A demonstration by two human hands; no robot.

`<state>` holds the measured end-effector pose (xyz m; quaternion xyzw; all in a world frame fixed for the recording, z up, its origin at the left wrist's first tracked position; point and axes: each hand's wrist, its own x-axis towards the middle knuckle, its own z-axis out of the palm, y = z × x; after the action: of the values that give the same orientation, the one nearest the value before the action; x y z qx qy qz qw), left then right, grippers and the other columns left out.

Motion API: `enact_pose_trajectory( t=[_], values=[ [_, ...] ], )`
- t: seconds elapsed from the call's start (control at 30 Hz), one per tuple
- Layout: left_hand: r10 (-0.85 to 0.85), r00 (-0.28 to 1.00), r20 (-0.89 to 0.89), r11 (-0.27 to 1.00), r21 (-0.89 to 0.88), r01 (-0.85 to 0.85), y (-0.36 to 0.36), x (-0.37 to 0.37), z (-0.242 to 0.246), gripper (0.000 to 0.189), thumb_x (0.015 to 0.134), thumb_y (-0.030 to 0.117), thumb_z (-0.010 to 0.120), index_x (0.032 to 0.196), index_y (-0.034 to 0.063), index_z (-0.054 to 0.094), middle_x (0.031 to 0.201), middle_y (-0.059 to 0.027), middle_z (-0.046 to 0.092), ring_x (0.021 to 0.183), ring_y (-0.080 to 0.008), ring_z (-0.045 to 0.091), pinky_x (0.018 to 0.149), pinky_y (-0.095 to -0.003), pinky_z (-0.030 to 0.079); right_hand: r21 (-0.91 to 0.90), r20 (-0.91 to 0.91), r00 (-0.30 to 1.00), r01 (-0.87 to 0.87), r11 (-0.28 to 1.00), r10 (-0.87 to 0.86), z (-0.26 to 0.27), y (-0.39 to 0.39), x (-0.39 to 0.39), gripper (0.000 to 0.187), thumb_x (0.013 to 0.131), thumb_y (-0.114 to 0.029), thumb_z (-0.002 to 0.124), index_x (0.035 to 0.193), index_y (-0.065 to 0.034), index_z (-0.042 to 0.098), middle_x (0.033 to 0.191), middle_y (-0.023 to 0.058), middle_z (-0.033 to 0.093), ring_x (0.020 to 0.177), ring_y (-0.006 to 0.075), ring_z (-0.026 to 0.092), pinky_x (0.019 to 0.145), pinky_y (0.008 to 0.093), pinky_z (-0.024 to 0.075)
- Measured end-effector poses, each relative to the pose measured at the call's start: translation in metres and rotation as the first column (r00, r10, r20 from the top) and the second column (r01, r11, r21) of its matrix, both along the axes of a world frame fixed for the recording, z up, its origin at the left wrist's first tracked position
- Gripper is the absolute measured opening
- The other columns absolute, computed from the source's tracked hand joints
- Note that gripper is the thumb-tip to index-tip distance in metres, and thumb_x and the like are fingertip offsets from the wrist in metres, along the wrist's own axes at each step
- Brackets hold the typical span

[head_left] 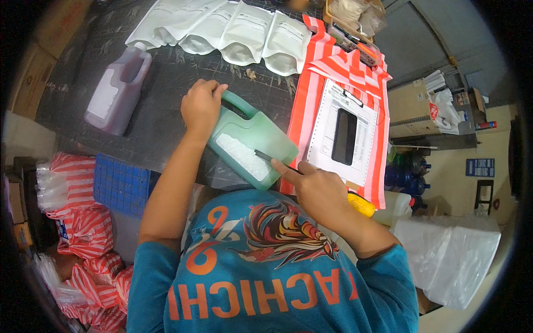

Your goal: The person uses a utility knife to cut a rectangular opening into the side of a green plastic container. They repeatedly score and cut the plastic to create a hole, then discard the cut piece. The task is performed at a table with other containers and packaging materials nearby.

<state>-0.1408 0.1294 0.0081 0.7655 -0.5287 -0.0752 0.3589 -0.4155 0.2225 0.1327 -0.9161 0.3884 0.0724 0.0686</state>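
A translucent green plastic jug (272,139) lies on its side near the table's front edge. My left hand (202,106) grips its neck end, hiding the cap. On the side facing up is a rough white patch (241,155), which looks like label residue. My right hand (318,183) holds a slim dark tool (263,155), forefinger stretched along it; its squared tip meets the patch's upper edge. By my right wrist shows a yellow piece (361,204) with a black band; I cannot tell whether it belongs to the tool.
A purple-tinted jug (118,91) with a partly torn label lies at the left. Several white pouches (245,33) line the back. On red-striped plastic (300,100) at the right rest a clipboard with papers (320,129) and a black phone (345,135). A pen basket (354,43) stands behind.
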Motion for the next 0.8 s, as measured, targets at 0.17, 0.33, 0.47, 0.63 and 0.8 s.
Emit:
enact_pose_trajectory(
  t=[0.17,0.33,0.47,0.63,0.8],
  values=[
    [-0.003,1.0,-0.031,1.0,0.0,0.003,0.0,-0.001,0.0,0.027,0.091,0.033,0.072,0.091,0.0069,0.077,0.094,-0.0107,0.071,0.084,-0.0368,0.068,0.075,-0.0487,0.052,0.039,-0.046,0.999,0.02,0.999,-0.018,-0.001,-0.006,0.01,0.065,0.085,-0.006,0.062,0.147,-0.0264,0.057,0.092,0.0081,0.067,0.066,0.0288,0.07,0.056,0.0407,0.0579],
    [0.005,1.0,0.004,0.999,-0.04,-0.005,0.001,-0.001,0.0,0.028,0.091,0.034,0.073,0.089,0.006,0.076,0.09,-0.0117,0.069,0.083,-0.036,0.067,0.073,-0.0473,0.051,0.039,-0.04,0.999,0.007,0.999,-0.006,-0.005,-0.017,0.03,0.067,0.085,-0.006,0.062,0.148,-0.0273,0.055,0.095,0.0091,0.066,0.067,0.0301,0.07,0.057,0.0406,0.058],
    [-0.001,1.0,-0.02,1.0,-0.022,0.0,0.001,-0.001,-0.001,0.028,0.091,0.034,0.073,0.089,0.0061,0.077,0.09,-0.0114,0.069,0.083,-0.036,0.067,0.074,-0.0477,0.051,0.019,0.028,0.999,-0.033,0.999,0.033,-0.007,-0.025,0.043,0.068,0.086,-0.006,0.061,0.15,-0.0283,0.053,0.096,0.0093,0.065,0.067,0.0307,0.07,0.059,0.0408,0.0581],
    [0.007,1.0,-0.014,1.0,-0.027,-0.007,0.001,-0.001,-0.002,0.027,0.091,0.033,0.073,0.089,0.0062,0.077,0.089,-0.0117,0.069,0.081,-0.0358,0.067,0.071,-0.0474,0.052,0.06,0.033,0.999,-0.028,0.998,0.026,-0.017,-0.03,0.06,0.069,0.086,-0.006,0.062,0.15,-0.0295,0.053,0.094,0.0092,0.063,0.072,0.0314,0.069,0.063,0.0432,0.0581],
    [-0.022,0.994,-0.111,0.999,-0.04,0.017,0.001,0.001,0.002,0.027,0.089,0.031,0.077,0.088,0.0044,0.076,0.089,-0.0122,0.071,0.079,-0.0339,0.069,0.071,-0.0448,0.052,0.062,0.089,0.996,-0.034,0.997,0.029,-0.024,-0.036,0.052,0.066,0.088,-0.006,0.062,0.149,-0.0312,0.054,0.093,0.0096,0.062,0.072,0.0325,0.068,0.064,0.0443,0.0573]
  ],
)
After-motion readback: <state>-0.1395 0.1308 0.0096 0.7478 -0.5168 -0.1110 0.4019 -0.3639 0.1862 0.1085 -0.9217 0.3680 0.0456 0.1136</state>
